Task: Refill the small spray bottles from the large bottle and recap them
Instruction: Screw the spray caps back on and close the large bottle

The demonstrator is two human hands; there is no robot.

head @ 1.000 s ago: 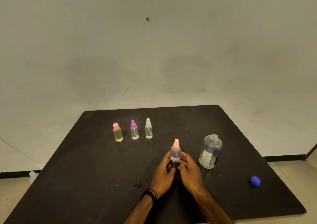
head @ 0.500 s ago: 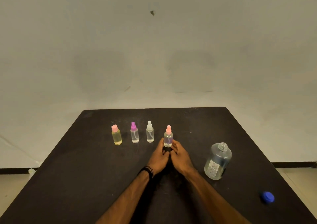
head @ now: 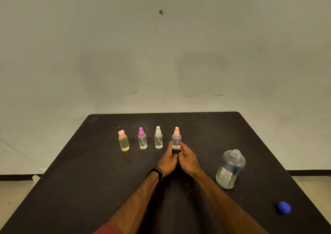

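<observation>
Four small bottles (head: pixel 176 138) in a row, large bottle (head: pixel 230 169) nearer, right.

— What can't you make out?
— The base of the pink-capped spray bottle (head: pixel 176 140) sits behind the fingertips; it may rest on the table (head: pixel 71 189). The large bottle (head: pixel 230 169) label is too small to read.
— Cut off?
— Both forearms and the table's near corners, at the bottom edge.

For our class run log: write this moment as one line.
step: placing recapped bottle in row | left hand, right hand: holding it | large bottle: uncapped
</observation>
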